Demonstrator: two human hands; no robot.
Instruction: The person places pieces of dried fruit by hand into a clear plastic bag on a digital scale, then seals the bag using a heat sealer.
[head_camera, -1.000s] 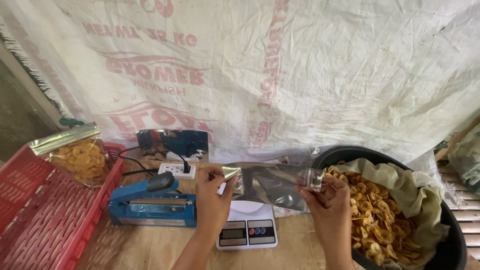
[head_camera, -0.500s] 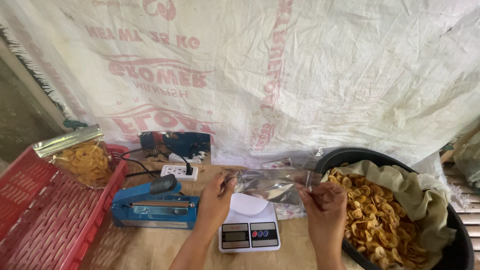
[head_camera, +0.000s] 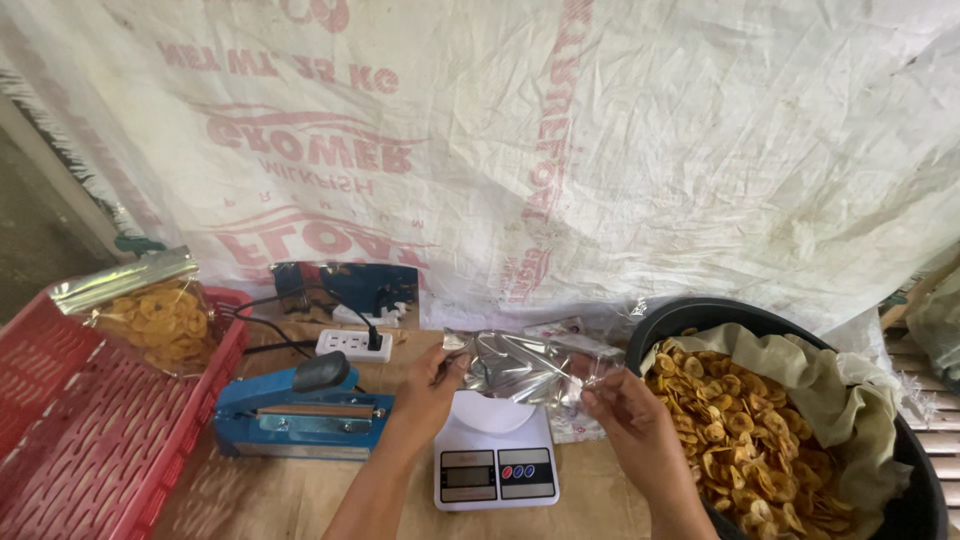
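Both hands, left hand and right hand, pinched one clear empty pouch in their fingers above one white scale, beside one blue sealer and one chip-filled tub.

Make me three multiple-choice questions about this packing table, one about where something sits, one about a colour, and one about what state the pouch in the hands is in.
1. Where is the kitchen scale?
A. Inside the red crate
B. On the table below the pouch held by both hands
C. In the black tub

2. What colour is the heat sealer?
A. Blue
B. Green
C. Yellow

3. What state is the clear pouch in?
A. Full of chips
B. Lying sealed in the crate
C. Empty, stretched between the two hands

Answers:
1 B, the scale sits on the table under the pouch, between the sealer and the black tub.
2 A, its body is blue with a dark knob.
3 C, the left hand and right hand pinch its ends and no chips show inside.
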